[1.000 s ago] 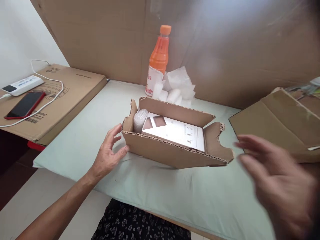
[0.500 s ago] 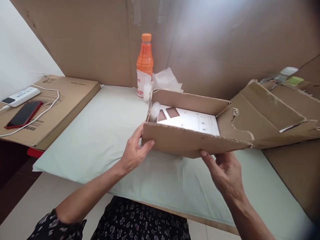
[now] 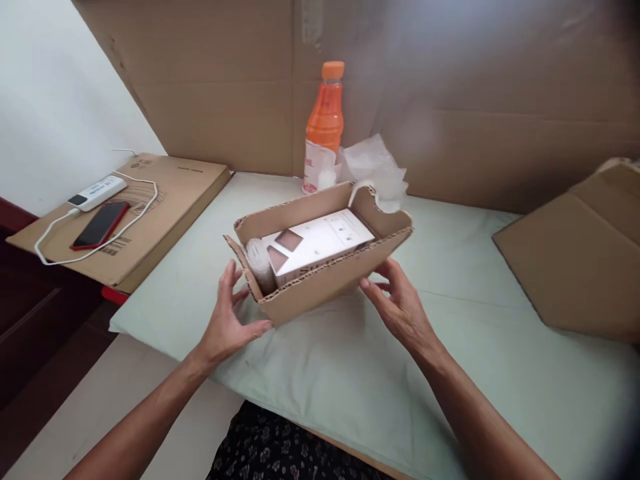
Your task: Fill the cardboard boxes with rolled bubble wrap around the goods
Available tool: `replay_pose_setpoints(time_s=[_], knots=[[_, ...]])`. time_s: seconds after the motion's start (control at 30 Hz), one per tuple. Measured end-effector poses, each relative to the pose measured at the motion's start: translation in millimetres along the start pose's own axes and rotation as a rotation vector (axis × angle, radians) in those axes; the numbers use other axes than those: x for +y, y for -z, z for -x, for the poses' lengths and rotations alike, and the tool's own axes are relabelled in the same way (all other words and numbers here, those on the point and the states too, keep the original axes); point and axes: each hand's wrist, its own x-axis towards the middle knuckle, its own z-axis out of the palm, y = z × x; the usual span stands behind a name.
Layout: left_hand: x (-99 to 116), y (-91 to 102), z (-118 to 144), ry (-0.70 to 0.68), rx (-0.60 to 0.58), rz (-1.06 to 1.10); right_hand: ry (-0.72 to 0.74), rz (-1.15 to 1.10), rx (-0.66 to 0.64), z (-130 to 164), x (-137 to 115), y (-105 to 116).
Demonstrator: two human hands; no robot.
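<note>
Both hands had shifted on the open corrugated cardboard box (image 3: pixel 320 267), which was turned since half a second earlier and now sat lower, over the pale green surface (image 3: pixel 475 373), its far end pointing toward the orange drink bottle (image 3: pixel 325 127). Inside lay a white product box (image 3: pixel 320 243) beside a wrapped roll (image 3: pixel 259 263). Left hand (image 3: pixel 227 327) cupped the near corner, fingers spread open; right hand (image 3: pixel 400 303) supported the side, fingers loosely curled against it. Handling appeared to be repositioning, contents undisturbed.
</note>
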Motion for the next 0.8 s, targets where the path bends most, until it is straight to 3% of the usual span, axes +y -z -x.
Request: replay_pose_setpoints(time_s=[0.1,0.2,0.3,0.4,0.5,0.6,0.7,0.8], knots=[[2,2.5,-27,-0.049,-0.137,0.041,-0.025,-0.015,0.001,7,12,-10],[7,3.3,-44,-0.078,-0.187,0.065,-0.012,-0.045,0.039,-2,17,-25],[3,7.5,-49,-0.061,-0.118,0.081,0.006,-0.065,0.039,-26,14,-44],[-14,19.9,-52,-0.041,0.048,0.08,0.046,-0.122,-0.043,-60,4,-71],[-34,44.3,-61,-0.042,0.226,0.051,0.133,-0.222,-0.144,-95,-13,-108],[-48,79.0,-84,-0.045,0.379,-0.004,0.216,-0.267,-0.118,-121,-28,-151],[-56,117.7,-122,-0.081,0.487,-0.073,0.251,-0.175,-0.09,-132,-29,-186],[-67,152.7,-170,-0.171,0.534,-0.241,0.239,-0.052,-0.137,-134,-14,-206]])
